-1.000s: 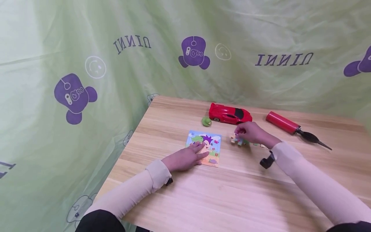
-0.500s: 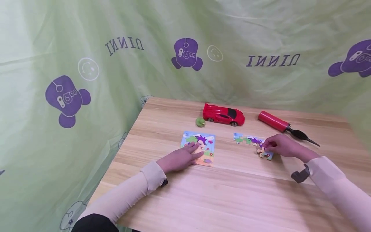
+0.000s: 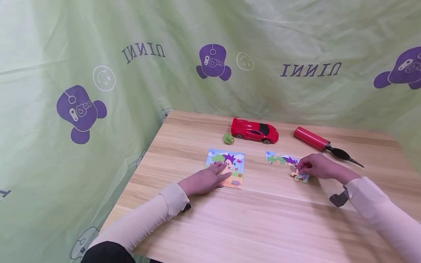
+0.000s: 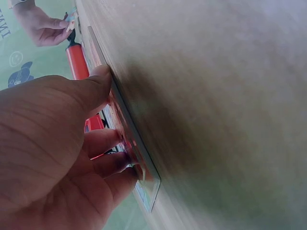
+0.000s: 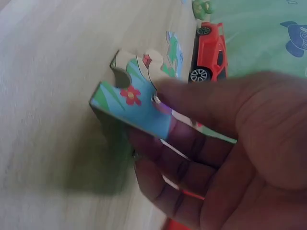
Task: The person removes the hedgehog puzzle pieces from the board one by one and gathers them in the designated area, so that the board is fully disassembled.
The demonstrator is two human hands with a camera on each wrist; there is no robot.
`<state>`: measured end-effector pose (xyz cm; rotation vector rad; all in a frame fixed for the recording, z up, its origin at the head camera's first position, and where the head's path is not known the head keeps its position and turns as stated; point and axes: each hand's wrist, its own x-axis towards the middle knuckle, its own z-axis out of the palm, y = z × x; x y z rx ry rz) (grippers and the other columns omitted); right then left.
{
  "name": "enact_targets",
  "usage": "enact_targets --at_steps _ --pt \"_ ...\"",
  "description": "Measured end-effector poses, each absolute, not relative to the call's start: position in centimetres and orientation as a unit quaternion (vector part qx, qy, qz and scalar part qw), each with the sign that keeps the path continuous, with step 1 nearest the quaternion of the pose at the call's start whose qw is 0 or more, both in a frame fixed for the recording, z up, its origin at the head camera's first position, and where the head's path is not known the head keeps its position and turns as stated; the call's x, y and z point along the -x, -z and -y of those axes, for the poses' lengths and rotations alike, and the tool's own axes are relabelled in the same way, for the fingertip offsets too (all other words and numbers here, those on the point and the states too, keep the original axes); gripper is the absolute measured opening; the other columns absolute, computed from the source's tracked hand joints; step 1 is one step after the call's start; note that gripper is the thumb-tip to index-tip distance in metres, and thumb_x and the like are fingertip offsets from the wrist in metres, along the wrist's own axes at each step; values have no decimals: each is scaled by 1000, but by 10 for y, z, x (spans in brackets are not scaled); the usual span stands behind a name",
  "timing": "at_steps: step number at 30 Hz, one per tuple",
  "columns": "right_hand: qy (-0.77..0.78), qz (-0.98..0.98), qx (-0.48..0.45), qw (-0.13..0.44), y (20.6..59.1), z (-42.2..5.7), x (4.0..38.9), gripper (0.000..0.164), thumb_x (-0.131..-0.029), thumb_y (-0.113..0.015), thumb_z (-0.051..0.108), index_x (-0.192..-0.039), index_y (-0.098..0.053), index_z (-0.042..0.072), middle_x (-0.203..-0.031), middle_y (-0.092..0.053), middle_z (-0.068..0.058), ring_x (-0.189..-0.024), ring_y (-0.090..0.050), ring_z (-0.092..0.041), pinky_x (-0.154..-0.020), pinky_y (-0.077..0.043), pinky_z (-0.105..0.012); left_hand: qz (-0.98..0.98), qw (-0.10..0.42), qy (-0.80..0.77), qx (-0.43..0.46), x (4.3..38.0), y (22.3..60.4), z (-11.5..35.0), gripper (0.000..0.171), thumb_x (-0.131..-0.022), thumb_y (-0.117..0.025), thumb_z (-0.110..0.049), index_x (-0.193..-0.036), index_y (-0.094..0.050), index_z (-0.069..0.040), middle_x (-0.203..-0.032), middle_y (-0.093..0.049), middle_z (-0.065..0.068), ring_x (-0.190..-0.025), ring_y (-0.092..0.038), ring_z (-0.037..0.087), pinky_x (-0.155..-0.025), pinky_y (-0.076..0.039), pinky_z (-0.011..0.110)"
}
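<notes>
The left hand [image 3: 204,180] is lying loosely on the puzzle board [image 3: 238,170], maybe steadying it; the right hand [image 3: 317,166] is pinching a flower piece [image 5: 129,103].

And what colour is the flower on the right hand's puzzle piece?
The flower is red with a yellowish centre; clearest in right wrist view.

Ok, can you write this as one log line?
left hand: rests on picture board | right hand: pinches puzzle piece | nearby: more pieces | farther: green toy, red car, red pump

Left hand [image 3: 204,180] on picture board [image 3: 236,168]
</notes>
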<state>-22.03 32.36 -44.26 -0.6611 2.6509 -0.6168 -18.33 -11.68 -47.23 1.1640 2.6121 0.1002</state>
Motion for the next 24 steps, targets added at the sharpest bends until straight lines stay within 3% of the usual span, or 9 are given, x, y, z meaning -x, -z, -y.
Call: enact_targets --at_steps 10,16,24 --pt "206 -960 184 52 426 -301 219 12 -91 -70 11 -99 -75 4 -88 -75 -5 -77 -63 -14 -68 -53 -28 -906 138 -28 -399 183 473 116 55 -107 -43 -38 -158 -31 -24 -169 -16 11 -156 -20 33 -124 -30 42" --pt "239 -936 251 60 423 -228 227 13 -93 -69 13 -102 -75 5 -92 -75 -5 -80 -65 -13 -74 -58 -35 -909 122 -28 -397 180 474 117 53 -107 -44 -36 -157 -33 -21 -168 -19 12 -157 -19 32 -125 -28 43" --pt "216 -906 351 92 437 -125 238 19 -94 -65 13 -107 -76 5 -100 -76 -6 -90 -68 -18 -90 -57 -43 -908 71 -9 -414 177 476 115 50 -106 -47 -36 -154 -42 -21 -165 -29 14 -152 -32 32 -121 -36 41"
